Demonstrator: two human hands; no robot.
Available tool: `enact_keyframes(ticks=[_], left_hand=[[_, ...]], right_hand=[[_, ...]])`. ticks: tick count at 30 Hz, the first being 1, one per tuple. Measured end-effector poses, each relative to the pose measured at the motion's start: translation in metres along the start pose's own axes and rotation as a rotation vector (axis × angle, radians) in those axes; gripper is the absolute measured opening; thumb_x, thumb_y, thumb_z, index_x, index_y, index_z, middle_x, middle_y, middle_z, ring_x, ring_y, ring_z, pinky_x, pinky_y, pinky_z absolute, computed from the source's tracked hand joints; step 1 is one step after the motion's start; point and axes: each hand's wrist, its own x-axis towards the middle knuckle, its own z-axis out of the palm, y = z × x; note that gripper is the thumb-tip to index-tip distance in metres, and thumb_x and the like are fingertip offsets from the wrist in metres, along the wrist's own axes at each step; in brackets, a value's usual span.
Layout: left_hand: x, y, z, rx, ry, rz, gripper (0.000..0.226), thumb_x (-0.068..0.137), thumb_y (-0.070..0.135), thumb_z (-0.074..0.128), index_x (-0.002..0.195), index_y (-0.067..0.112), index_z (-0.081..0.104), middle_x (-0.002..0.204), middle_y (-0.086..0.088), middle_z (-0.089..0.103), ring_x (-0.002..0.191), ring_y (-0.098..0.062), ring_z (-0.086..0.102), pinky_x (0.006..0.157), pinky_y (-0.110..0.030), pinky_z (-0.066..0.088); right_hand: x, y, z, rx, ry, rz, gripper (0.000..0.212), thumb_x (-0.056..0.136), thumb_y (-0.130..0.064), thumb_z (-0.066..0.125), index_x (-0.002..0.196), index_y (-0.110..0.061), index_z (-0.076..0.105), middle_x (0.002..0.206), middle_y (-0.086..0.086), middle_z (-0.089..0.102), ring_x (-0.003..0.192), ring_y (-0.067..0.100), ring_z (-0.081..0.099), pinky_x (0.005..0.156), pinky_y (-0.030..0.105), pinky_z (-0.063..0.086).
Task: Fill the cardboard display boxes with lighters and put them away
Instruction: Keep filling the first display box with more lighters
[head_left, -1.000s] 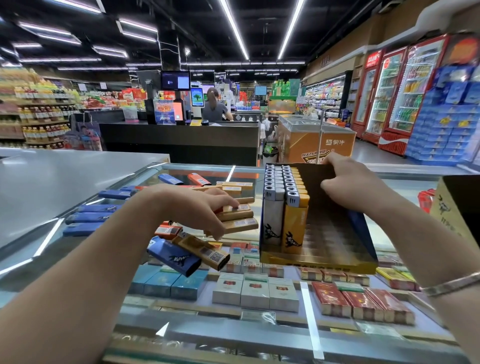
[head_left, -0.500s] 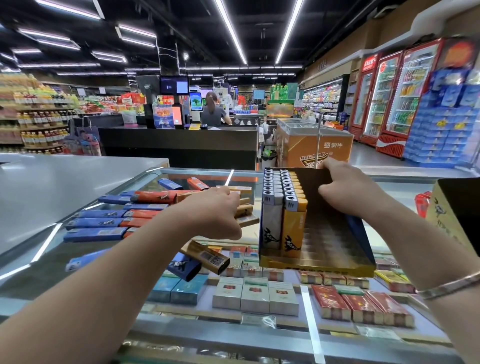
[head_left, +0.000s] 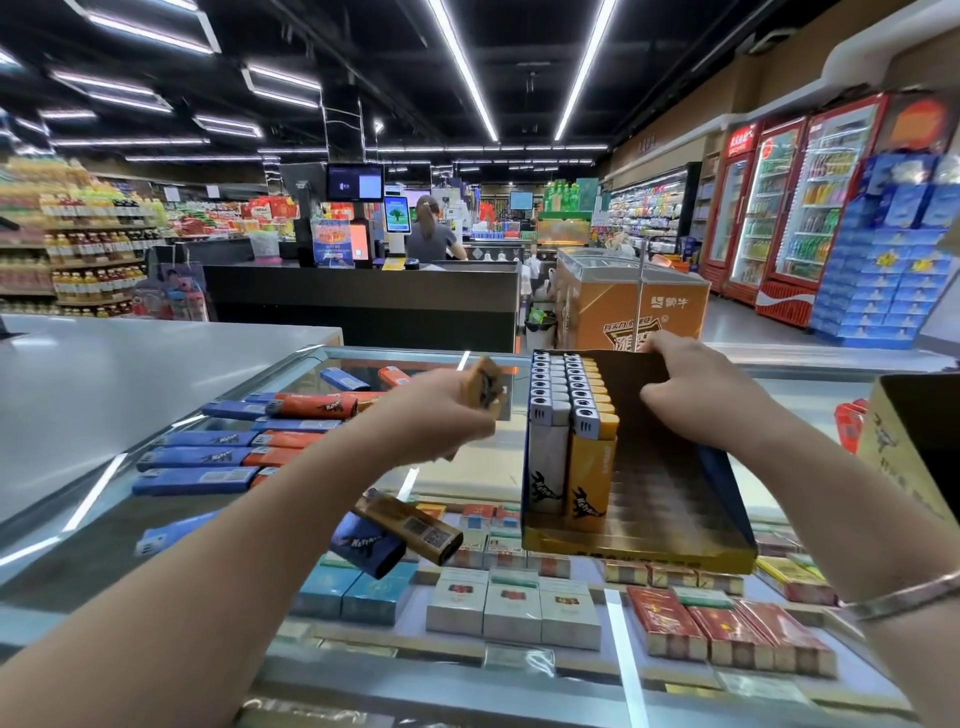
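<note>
head | left hand (head_left: 441, 415) lifted yellow lighters (head_left: 485, 387) off counter (head_left: 467, 473)

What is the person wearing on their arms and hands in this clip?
Both forearms are bare, with no sleeves in view and no gloves on the left hand or right hand. The only thing worn is a thin silver-coloured bangle on the right wrist. No rings or watch can be made out.

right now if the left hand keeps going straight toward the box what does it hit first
Most likely the near row of white lighters standing in the display box. The left hand, gripping yellow lighters, sits just left of them, though depth is unclear.
</note>
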Motion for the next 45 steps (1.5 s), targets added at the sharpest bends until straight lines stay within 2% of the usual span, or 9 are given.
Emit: enact_keyframes(ticks=[5,9,11,15,22,26,34,40,45], left_hand=[[-0.008,0.009,-0.017,-0.453,0.255,0.037,0.013,0.083,0.032,0.06,0.079,0.019,0.059,0.066,0.004,0.061,0.058,-0.008,0.054,0.048,-0.017,0.041],[-0.011,0.014,-0.018,-0.639,0.23,0.087,0.031,0.072,0.046,0.065,0.087,0.019,0.066,0.068,0.007,0.063,0.057,-0.004,0.056,0.049,-0.015,0.044],[-0.013,0.017,-0.019,-0.739,0.213,0.096,0.045,0.065,0.05,0.068,0.095,0.017,0.066,0.072,0.003,0.06,0.06,-0.008,0.054,0.051,-0.017,0.044],[-0.014,0.021,-0.021,-0.947,0.164,0.158,0.037,0.069,0.041,0.063,0.096,0.016,0.064,0.066,0.004,0.058,0.058,-0.009,0.052,0.05,-0.019,0.043],[-0.016,0.026,-0.026,-1.356,0.004,0.29,0.024,0.081,0.034,0.055,0.094,0.016,0.064,0.068,0.004,0.057,0.052,-0.007,0.051,0.045,-0.02,0.044],[-0.015,0.028,-0.022,-1.368,-0.004,0.276,0.027,0.08,0.039,0.053,0.087,0.02,0.071,0.069,0.003,0.053,0.058,-0.01,0.045,0.055,-0.02,0.038],[-0.017,0.032,-0.021,-1.281,-0.075,0.262,0.031,0.077,0.042,0.055,0.089,0.021,0.074,0.067,0.001,0.049,0.055,-0.011,0.045,0.051,-0.021,0.037],[-0.02,0.031,-0.02,-1.273,-0.172,0.235,0.034,0.079,0.042,0.057,0.093,0.014,0.071,0.065,0.001,0.058,0.049,-0.007,0.051,0.037,-0.017,0.04],[-0.018,0.03,-0.013,-1.061,-0.013,0.15,0.033,0.075,0.049,0.056,0.08,0.021,0.072,0.065,0.004,0.058,0.053,-0.007,0.052,0.04,-0.018,0.041]], right_hand=[[-0.004,-0.005,-0.002,0.074,0.245,-0.098,0.038,0.081,-0.004,0.052,0.117,-0.014,0.051,0.119,0.011,0.053,0.108,0.029,0.048,0.084,0.036,0.041],[-0.019,-0.026,-0.009,0.225,0.474,-0.386,0.03,0.083,0.003,0.056,0.111,-0.007,0.058,0.108,0.01,0.063,0.099,0.02,0.055,0.08,0.017,0.041],[-0.031,-0.04,-0.01,0.273,0.472,-0.519,0.024,0.084,0.002,0.057,0.105,-0.008,0.061,0.096,0.005,0.064,0.087,0.013,0.055,0.075,0.011,0.039],[-0.052,-0.062,-0.009,0.216,0.413,-0.774,0.023,0.082,-0.011,0.06,0.104,-0.009,0.065,0.091,0.0,0.066,0.082,0.014,0.059,0.077,0.031,0.048],[-0.063,-0.072,0.001,0.127,0.264,-0.867,0.032,0.082,-0.023,0.057,0.113,-0.016,0.063,0.095,0.003,0.071,0.088,0.024,0.063,0.08,0.043,0.051],[-0.062,-0.073,0.008,0.065,0.286,-0.917,0.033,0.082,-0.017,0.059,0.115,-0.019,0.063,0.095,0.001,0.07,0.085,0.023,0.063,0.077,0.043,0.051],[-0.057,-0.07,0.014,0.116,0.484,-1.011,0.022,0.081,0.005,0.064,0.098,-0.007,0.07,0.082,0.007,0.07,0.072,0.028,0.062,0.062,0.042,0.052],[-0.061,-0.072,0.008,0.177,0.673,-1.028,0.011,0.086,-0.007,0.065,0.094,-0.003,0.071,0.072,0.008,0.069,0.066,0.026,0.063,0.06,0.042,0.051],[-0.055,-0.066,-0.011,0.499,0.649,-0.811,0.014,0.09,-0.012,0.056,0.101,-0.009,0.065,0.081,-0.004,0.067,0.062,0.009,0.064,0.049,0.026,0.054]])
